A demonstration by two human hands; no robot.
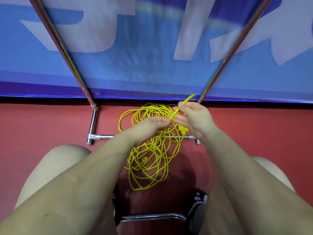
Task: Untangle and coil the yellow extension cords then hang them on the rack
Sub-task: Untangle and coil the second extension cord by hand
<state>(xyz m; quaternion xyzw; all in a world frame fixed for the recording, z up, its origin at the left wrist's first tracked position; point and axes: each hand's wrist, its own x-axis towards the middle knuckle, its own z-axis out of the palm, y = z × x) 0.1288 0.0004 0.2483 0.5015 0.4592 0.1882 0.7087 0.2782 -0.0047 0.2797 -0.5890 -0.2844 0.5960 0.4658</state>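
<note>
A tangled heap of yellow extension cord (pixel 149 165) lies on the red floor between my knees and the rack's base. My right hand (pixel 194 118) is shut on a short stretch of the cord, its bent end (pixel 188 98) sticking up past my fingers. A yellow plug (pixel 183 130) hangs just under that hand. My left hand (pixel 152 126) pinches the same cord right beside the right hand's fingertips. Another plug (pixel 144 158) shows inside the heap. The chrome rack's two uprights (pixel 67 55) (pixel 237 48) rise on either side.
The rack's chrome base bar (pixel 105 136) crosses the floor under the cord, with a foot tube (pixel 93 121) at the left. A blue banner (pixel 152 39) hangs behind the rack. A chrome bar (pixel 152 217) and my dark shoe (pixel 198 200) sit near my feet.
</note>
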